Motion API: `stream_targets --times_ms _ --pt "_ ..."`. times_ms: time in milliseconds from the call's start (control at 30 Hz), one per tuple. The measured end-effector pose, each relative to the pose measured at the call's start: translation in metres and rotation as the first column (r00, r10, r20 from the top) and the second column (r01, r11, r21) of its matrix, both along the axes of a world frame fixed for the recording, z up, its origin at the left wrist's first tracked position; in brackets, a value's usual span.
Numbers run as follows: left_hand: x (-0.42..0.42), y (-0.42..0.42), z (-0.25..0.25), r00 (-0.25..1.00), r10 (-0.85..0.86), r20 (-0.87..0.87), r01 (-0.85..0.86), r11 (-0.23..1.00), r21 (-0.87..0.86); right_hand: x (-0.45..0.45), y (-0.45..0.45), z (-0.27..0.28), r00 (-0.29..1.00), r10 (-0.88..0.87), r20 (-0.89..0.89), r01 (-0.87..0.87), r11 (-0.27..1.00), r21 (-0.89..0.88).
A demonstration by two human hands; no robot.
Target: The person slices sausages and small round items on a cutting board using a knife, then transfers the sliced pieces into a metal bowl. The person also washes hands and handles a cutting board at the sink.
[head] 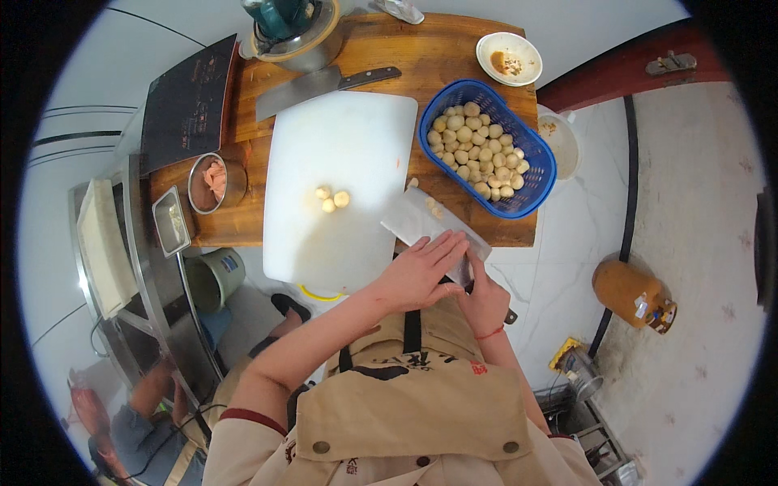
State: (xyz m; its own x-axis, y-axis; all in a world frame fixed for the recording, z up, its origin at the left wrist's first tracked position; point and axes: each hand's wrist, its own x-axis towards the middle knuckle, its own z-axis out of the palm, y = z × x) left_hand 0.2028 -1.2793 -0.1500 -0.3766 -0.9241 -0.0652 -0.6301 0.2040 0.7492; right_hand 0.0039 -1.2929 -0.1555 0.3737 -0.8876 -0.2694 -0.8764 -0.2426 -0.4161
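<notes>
My right hand (488,304) is closed on the handle of a wide cleaver (404,214) at the table's front edge. My left hand (425,267) lies flat on the blade, fingers pointing up and right. Small pale pieces (433,206) lie at the blade's far side. Several peeled, pale round pieces (329,199) sit together on the white cutting board (340,140), left of the blade. A blue plastic basket (541,176) full of pale round pieces (474,146) stands beyond my hands on the right. What lies under the blade is hidden.
A second cleaver (304,91) lies behind the board, near a lidded pot (310,51). A bowl (509,58) stands at the back right, a steel container (209,183) and an induction cooktop (191,103) at the left. A person (152,425) is at lower left. A gas cylinder (629,291) stands right.
</notes>
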Motion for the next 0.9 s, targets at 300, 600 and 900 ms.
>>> stream_targets --times_ms 300,600,900 --pt "0.014 -0.064 -0.061 0.994 0.042 0.1 -0.063 0.976 0.208 -0.064 0.006 0.021 0.999 -0.028 -0.034 0.029 0.999 0.032" --pt "0.06 -0.01 -0.075 0.53 0.834 0.151 -0.743 0.543 -0.391 -0.117 0.01 0.005 0.955 -0.245 0.166 0.185 0.933 0.309" --pt "0.103 0.015 -0.096 0.588 0.729 0.35 -0.631 0.684 -0.366 -0.04 -0.014 0.002 0.889 -0.282 0.362 0.079 0.872 0.483"
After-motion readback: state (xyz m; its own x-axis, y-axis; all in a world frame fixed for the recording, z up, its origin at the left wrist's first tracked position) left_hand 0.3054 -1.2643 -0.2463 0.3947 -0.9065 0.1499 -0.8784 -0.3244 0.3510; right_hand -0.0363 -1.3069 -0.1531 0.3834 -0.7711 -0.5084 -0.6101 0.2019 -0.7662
